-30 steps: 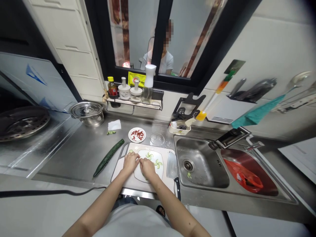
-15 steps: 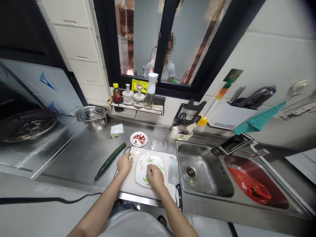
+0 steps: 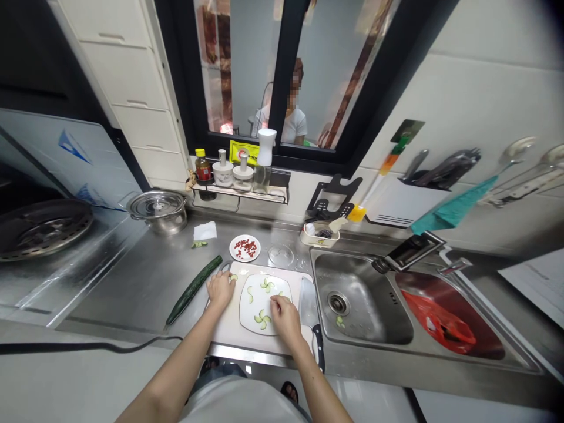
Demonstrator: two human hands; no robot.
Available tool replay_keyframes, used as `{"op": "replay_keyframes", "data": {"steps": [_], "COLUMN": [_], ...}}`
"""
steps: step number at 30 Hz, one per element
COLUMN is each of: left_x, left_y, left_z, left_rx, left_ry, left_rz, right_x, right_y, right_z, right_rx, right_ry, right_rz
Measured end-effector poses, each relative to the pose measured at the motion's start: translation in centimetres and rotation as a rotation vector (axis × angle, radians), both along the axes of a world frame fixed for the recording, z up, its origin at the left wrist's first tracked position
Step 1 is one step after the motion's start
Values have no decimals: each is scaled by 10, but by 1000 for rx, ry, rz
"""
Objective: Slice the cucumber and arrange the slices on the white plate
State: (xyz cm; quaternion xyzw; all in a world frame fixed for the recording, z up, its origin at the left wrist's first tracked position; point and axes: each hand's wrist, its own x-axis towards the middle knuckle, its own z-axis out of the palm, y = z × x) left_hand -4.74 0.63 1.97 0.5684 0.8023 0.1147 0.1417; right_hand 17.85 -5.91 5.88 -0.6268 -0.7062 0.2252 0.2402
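A white square plate (image 3: 254, 320) lies on the pale cutting board (image 3: 229, 329), with thin cucumber slices (image 3: 263, 320) arranged on it in small pinwheels. Over the plate's right side is my right hand (image 3: 285, 320), fingertips pinched together; whatever they hold is hidden. Some slices at the right edge are partly covered by that hand. My left hand (image 3: 220, 289) rests at the board's upper left, thumb apart from the fingers, beside a loose cucumber slice (image 3: 233, 277). Just left of the board lies a whole cucumber (image 3: 194, 291).
A cleaver (image 3: 307, 299) lies along the board's right edge, black handle towards me. Behind the board stand a small dish of red pieces (image 3: 245, 248) and a clear round lid (image 3: 281, 255). The sink (image 3: 365, 305) is at right, a lidded pot (image 3: 158, 211) at left.
My right hand has shifted slightly right across the plate, uncovering the lower pinwheel of slices. My left hand stays at the board's upper left. The camera view has shifted a little.
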Motion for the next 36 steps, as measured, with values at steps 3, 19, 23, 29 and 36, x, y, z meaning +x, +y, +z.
{"op": "replay_keyframes", "data": {"steps": [3, 19, 23, 29, 36], "left_x": [0, 2, 5, 14, 25], "left_y": [1, 5, 8, -2, -16], "left_z": [0, 3, 34, 90, 124], "left_rx": [9, 242, 340, 358, 301], "left_ry": [-13, -650, -1012, -1198, -1275], "left_rz": [13, 199, 176, 42, -48], "right_x": [0, 0, -3, -14, -23], "right_y": [-2, -3, 4, 19, 31], "right_z": [1, 4, 12, 43, 82], "right_rx": [2, -30, -11, 94, 205], "right_ry": [4, -18, 51, 201, 350], "right_rz": [-6, -1, -1, 7, 9]}}
